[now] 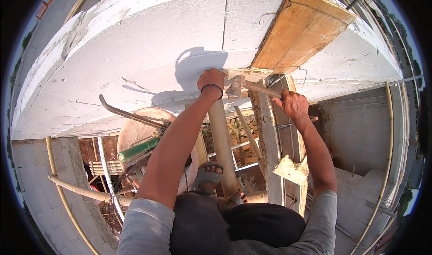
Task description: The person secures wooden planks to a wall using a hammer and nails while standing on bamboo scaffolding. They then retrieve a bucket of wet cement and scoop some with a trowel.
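My left hand (211,78) is closed in a fist against the white block wall (180,34), a dark band around the wrist. What its fingers hold is hidden. A short, rough strip of wood (249,74) lies beside that fist, along the foot of a wide plywood board (299,30). My right hand (294,105) grips the wooden handle of a hammer (263,90). Its flared grey head is between my two hands, close to the left fist and just below the wood strip; whether it touches the wood I cannot tell.
A pale round tub (146,113) on my left holds a green tube (139,149) and a curved dark bar (130,114). My sandaled feet are by a bamboo pole (223,142). A jagged wood piece (291,170) sticks out at right. Gaps between the poles show ground far below.
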{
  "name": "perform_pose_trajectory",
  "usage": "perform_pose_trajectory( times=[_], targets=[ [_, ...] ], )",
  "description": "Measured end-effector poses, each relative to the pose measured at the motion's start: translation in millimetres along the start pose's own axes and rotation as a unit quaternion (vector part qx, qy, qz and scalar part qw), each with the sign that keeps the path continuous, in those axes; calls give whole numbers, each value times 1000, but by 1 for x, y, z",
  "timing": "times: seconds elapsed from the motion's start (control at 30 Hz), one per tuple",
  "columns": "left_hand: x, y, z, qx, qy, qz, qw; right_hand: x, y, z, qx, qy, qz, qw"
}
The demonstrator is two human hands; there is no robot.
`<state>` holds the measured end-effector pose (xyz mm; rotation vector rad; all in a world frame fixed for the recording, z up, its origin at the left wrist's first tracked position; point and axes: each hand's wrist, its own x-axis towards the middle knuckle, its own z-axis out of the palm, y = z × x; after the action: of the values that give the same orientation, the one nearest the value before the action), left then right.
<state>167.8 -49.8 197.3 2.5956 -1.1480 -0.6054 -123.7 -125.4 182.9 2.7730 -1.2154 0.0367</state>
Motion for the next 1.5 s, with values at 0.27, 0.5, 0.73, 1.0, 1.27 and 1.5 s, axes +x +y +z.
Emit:
perform_pose_trajectory(
  times=[0.27, 0.5, 0.73, 1.0, 1.27, 1.5],
  targets=[
    [-76, 72, -139, -162, 469, 456, 739, -19, -26, -4, 59, -47, 90, 993],
    [82, 74, -243, -99, 163, 506, 841, -22, -33, -17, 60, -84, 104, 989],
    [76, 68, -230, -87, 190, 541, 815, -21, -35, -16, 62, -118, 122, 984],
    [-80, 45, -143, -156, -112, 318, 929, -25, -36, -18, 91, -108, 127, 982],
    [-41, -24, -24, -301, -193, 81, 930, -28, -38, -13, 76, -77, 112, 988],
    [22, -46, 30, -326, -211, -45, 920, -40, -51, 0, 65, -17, 106, 992]
  ],
)
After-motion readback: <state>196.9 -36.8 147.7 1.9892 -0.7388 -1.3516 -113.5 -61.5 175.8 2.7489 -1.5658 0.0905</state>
